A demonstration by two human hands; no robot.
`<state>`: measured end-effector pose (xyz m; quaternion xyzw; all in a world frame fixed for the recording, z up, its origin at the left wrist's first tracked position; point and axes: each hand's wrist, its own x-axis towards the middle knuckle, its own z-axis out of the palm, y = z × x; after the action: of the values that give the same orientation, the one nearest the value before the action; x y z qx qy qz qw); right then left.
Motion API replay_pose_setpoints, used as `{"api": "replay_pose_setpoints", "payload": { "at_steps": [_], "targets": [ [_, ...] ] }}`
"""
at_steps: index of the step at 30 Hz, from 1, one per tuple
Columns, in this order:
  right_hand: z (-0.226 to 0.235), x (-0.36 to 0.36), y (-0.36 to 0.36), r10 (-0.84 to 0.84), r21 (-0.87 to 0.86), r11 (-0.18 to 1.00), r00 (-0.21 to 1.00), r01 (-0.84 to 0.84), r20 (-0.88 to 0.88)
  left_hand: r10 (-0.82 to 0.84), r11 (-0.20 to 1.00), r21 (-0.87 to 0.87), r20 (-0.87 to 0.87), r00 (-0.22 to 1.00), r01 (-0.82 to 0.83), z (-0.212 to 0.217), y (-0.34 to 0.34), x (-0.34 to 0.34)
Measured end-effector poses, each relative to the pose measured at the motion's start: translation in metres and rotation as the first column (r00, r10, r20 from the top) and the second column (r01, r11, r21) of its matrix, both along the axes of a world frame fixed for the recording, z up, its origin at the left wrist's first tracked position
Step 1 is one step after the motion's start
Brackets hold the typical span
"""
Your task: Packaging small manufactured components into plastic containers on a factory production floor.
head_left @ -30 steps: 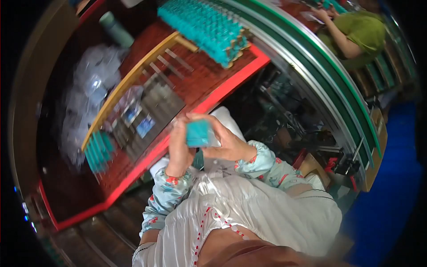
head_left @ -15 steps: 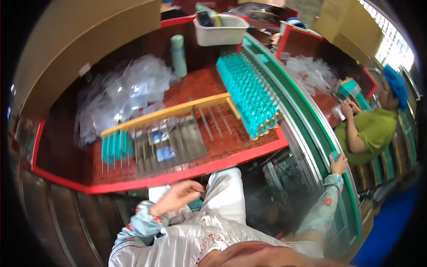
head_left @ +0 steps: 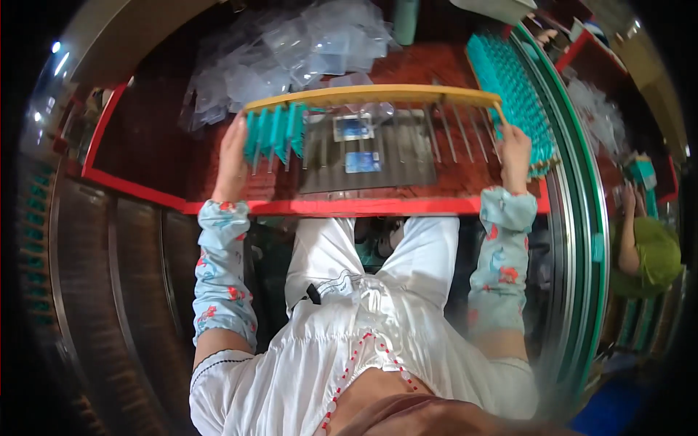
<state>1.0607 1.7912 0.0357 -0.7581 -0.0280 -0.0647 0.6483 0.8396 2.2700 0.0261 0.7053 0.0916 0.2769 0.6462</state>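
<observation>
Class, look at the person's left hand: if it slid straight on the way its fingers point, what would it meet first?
Probably the heap of clear plastic bags beyond the left hand, which points up past the wooden rack's end; depth is uncertain.

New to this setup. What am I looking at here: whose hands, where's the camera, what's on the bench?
There is no machine: a person works with bare hands. The single picture comes from a fisheye camera worn on the head, looking down, so straight edges bend.

The left hand and right hand each rest at one end of a long yellow rack with thin metal pins. Teal pieces hang on its left pins. Under it lies a grey tray on a red-edged bench, with clear plastic bags behind. Another person in green sits at right.
</observation>
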Motion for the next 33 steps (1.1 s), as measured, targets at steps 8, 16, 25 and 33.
{"api": "replay_pose_setpoints", "payload": {
  "at_steps": [8,16,25,33],
  "targets": [
    [-0.007,-0.016,-0.043,-0.078,-0.017,0.997,0.997,0.078,-0.006,0.037,0.999,-0.033,-0.057,0.998,-0.039,0.024,-0.049,-0.011],
    [-0.043,-0.126,-0.033,-0.219,0.069,0.974,0.972,0.213,0.082,0.318,0.575,0.754,0.153,0.936,-0.319,0.001,0.053,0.062],
    [-0.074,-0.225,0.096,0.65,-0.315,0.69,0.749,-0.652,-0.127,0.501,0.148,0.923,0.24,0.832,-0.356,0.012,0.119,0.078],
    [-0.061,-0.23,0.2,0.775,-0.513,0.619,0.569,-0.594,0.276,-0.099,0.905,-0.422,-0.314,0.944,-0.045,-0.049,-0.053,-0.107]
  ]
}}
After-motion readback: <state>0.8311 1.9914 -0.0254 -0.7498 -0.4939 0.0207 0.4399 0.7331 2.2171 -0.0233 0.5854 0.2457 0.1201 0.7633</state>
